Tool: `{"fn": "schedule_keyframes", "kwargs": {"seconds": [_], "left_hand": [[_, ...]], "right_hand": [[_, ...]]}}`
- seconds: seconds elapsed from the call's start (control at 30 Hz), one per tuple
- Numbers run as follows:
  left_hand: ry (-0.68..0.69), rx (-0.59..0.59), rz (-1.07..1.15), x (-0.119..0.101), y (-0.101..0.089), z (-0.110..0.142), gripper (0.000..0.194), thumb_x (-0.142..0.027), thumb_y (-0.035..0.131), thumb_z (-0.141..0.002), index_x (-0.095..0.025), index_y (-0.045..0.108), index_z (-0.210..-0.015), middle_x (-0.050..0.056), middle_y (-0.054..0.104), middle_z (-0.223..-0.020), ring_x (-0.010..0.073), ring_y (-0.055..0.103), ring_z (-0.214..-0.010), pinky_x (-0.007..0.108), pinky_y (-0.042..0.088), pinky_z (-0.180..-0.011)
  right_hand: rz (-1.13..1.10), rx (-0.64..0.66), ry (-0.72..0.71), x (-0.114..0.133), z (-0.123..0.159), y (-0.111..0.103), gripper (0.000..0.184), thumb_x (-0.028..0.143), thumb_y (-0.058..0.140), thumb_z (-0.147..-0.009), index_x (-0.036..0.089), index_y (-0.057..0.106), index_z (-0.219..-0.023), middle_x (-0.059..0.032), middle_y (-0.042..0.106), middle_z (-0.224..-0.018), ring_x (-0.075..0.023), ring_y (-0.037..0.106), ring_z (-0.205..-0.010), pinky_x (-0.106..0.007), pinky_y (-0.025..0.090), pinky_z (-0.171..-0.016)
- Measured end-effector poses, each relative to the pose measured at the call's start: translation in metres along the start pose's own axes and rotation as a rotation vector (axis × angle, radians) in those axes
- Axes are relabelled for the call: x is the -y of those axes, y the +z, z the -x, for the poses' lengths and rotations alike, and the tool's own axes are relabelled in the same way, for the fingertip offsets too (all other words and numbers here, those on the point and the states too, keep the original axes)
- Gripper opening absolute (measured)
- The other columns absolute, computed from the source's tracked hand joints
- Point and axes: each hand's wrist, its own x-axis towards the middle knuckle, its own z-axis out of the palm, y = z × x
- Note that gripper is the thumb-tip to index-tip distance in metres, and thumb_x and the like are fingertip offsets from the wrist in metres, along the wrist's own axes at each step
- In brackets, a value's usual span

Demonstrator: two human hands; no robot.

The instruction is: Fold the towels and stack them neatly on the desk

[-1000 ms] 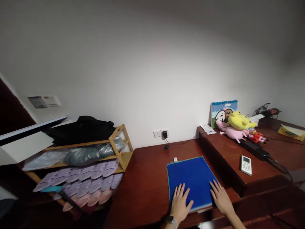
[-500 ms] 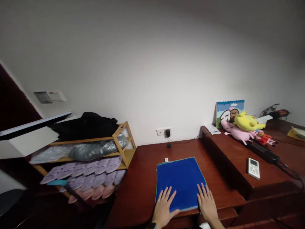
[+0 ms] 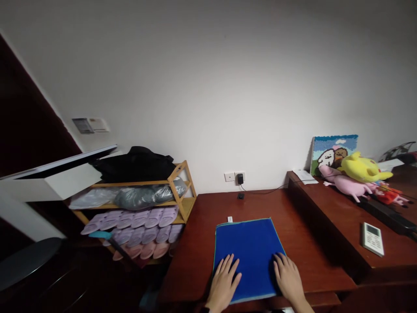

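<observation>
A folded blue cloth (image 3: 249, 256) with a thin green edge lies flat on a dark red wooden desk (image 3: 192, 252), near the front edge of it. Both hands rest on the near part of this cloth. The left hand (image 3: 224, 282) is on the left side, and its fingers are open and lie flat, pointing to the wall. The right hand (image 3: 288, 278) is at the right side, also open and flat, with the fingers a little bent. Neither hand is closing around anything; they only press on the top.

Just behind the far edge of the cloth there is a small white tag (image 3: 230, 219). Farther back, a small black object (image 3: 240, 196) lies on the desk, under a black charger (image 3: 240, 178) in a wall socket.

On the right, a higher wooden shelf (image 3: 325, 226) holds a white remote control (image 3: 372, 239), a yellow plush toy (image 3: 364, 168) and a pink plush pig (image 3: 345, 184). On the left stands a bamboo rack (image 3: 185, 191) with lilac slippers (image 3: 130, 221) on it.
</observation>
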Motion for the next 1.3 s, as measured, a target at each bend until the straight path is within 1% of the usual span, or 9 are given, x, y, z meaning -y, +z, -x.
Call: {"fn": "schedule_keyframes", "kwargs": {"seconds": [0.17, 0.27, 0.37, 0.47, 0.6, 0.73, 0.87, 1.1, 1.3], "left_hand": [[-0.055, -0.057, -0.027, 0.008, 0.014, -0.064, 0.053, -0.05, 0.032, -0.107, -0.035, 0.039, -0.157, 0.002, 0.041, -0.164, 0.0244, 0.039, -0.151, 0.049, 0.035, -0.124], [-0.094, -0.032, -0.024, 0.025, 0.019, -0.102, 0.055, -0.051, 0.03, -0.107, -0.032, 0.04, -0.157, 0.006, 0.04, -0.165, 0.0254, 0.036, -0.152, 0.052, 0.033, -0.124], [-0.171, 0.034, -0.014, 0.05, 0.021, -0.127, 0.055, -0.052, 0.033, -0.105, -0.033, 0.04, -0.157, 0.007, 0.039, -0.165, 0.0276, 0.034, -0.153, 0.055, 0.03, -0.125], [-0.216, 0.045, -0.001, 0.075, 0.023, -0.137, 0.056, -0.056, 0.039, -0.103, -0.038, 0.04, -0.156, 0.005, 0.035, -0.167, 0.0289, 0.032, -0.154, 0.057, 0.027, -0.125], [-0.248, -0.055, 0.008, 0.094, 0.032, -0.138, 0.06, -0.061, 0.038, -0.102, -0.039, 0.037, -0.157, 0.003, 0.033, -0.169, 0.0274, 0.029, -0.155, 0.053, 0.026, -0.126], [-0.241, -0.08, 0.004, 0.095, 0.036, -0.141, 0.06, -0.06, 0.039, -0.102, -0.041, 0.034, -0.158, 0.002, 0.038, -0.167, 0.027, 0.031, -0.154, 0.051, 0.025, -0.126], [-0.239, -0.067, 0.004, 0.094, 0.032, -0.146, 0.061, -0.059, 0.041, -0.101, -0.04, 0.033, -0.159, 0.002, 0.043, -0.164, 0.0275, 0.033, -0.153, 0.051, 0.025, -0.126], [-0.276, -0.035, 0.01, 0.094, 0.032, -0.148, 0.059, -0.06, 0.038, -0.102, -0.039, 0.036, -0.158, 0.002, 0.033, -0.169, 0.0273, 0.027, -0.156, 0.049, 0.024, -0.126], [-0.3, -0.022, -0.015, 0.099, 0.035, -0.149, 0.061, -0.06, 0.034, -0.103, -0.036, 0.035, -0.159, 0.003, 0.038, -0.167, 0.027, 0.029, -0.155, 0.05, 0.025, -0.126]], "right_hand": [[-0.046, 0.142, -0.132, 0.055, -0.094, -0.013, 0.058, 0.041, 0.023, -0.104, 0.022, 0.051, -0.152, -0.005, 0.045, -0.161, -0.0248, 0.035, -0.151, -0.044, 0.021, -0.127], [-0.065, 0.275, -0.207, 0.075, -0.135, -0.001, 0.058, 0.044, 0.025, -0.104, 0.027, 0.04, -0.157, -0.0018, 0.033, -0.166, -0.0241, 0.023, -0.156, -0.046, 0.016, -0.128], [-0.069, 0.328, -0.244, 0.077, -0.157, 0.016, 0.06, 0.05, 0.023, -0.104, 0.031, 0.035, -0.159, 0.0007, 0.028, -0.168, -0.0234, 0.02, -0.157, -0.048, 0.014, -0.128], [-0.051, 0.321, -0.224, 0.064, -0.166, 0.029, 0.062, 0.054, 0.018, -0.104, 0.032, 0.028, -0.161, 0.0031, 0.023, -0.169, -0.0212, 0.016, -0.158, -0.048, 0.009, -0.128], [0.04, 0.266, -0.08, 0.038, -0.172, 0.04, 0.063, 0.054, 0.02, -0.104, 0.03, 0.023, -0.163, 0.0026, 0.021, -0.17, -0.0214, 0.014, -0.158, -0.049, 0.008, -0.128], [0.112, 0.199, 0.004, 0.021, -0.176, 0.047, 0.064, 0.051, 0.02, -0.104, 0.028, 0.02, -0.163, 0.0013, 0.023, -0.17, -0.0223, 0.012, -0.158, -0.051, 0.006, -0.128], [0.127, 0.189, 0.021, 0.022, -0.174, 0.047, 0.063, 0.051, 0.02, -0.104, 0.03, 0.02, -0.163, 0.0014, 0.024, -0.17, -0.0223, 0.012, -0.158, -0.049, 0.006, -0.127], [0.148, 0.218, 0.059, 0.023, -0.175, 0.045, 0.064, 0.053, 0.025, -0.103, 0.031, 0.022, -0.163, -0.0003, 0.019, -0.171, -0.0251, 0.014, -0.158, -0.049, 0.011, -0.127], [0.095, 0.216, 0.039, 0.019, -0.177, 0.043, 0.068, 0.055, 0.022, -0.103, 0.026, 0.022, -0.163, -0.0017, 0.023, -0.17, -0.0242, 0.015, -0.158, -0.046, 0.013, -0.127]]}}
